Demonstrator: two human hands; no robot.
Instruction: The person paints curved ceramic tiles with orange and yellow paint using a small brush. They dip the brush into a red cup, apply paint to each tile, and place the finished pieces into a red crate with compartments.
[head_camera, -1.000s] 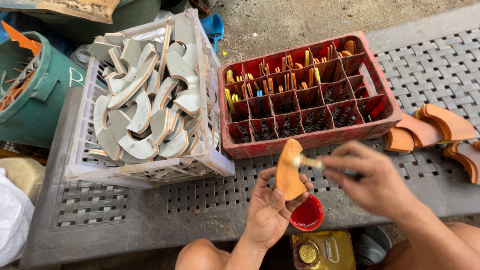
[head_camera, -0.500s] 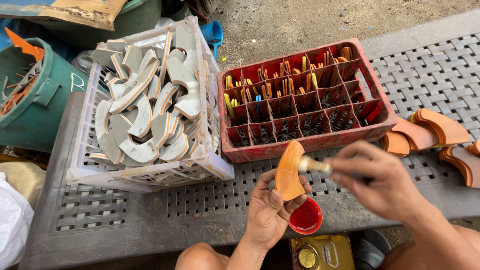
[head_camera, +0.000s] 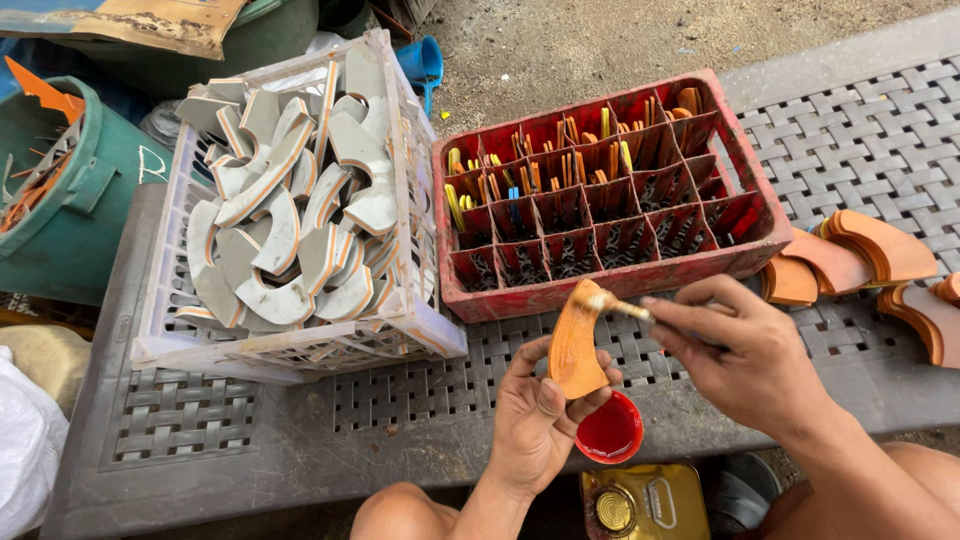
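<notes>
My left hand holds a curved orange-coated piece upright by its lower end. My right hand grips a small brush whose tip touches the top of that piece. Just below the piece sits a small red cup of liquid. Several coated orange curved pieces lie on the grey bench to the right.
A white crate full of grey curved pieces stands at the left on the grey slatted bench. A red divided crate with several thin sticks sits behind my hands. A green bucket stands far left; a yellow tin can is below.
The brush tip has slid slightly along the top of the orange piece. Otherwise both hands stay in about the same place.
</notes>
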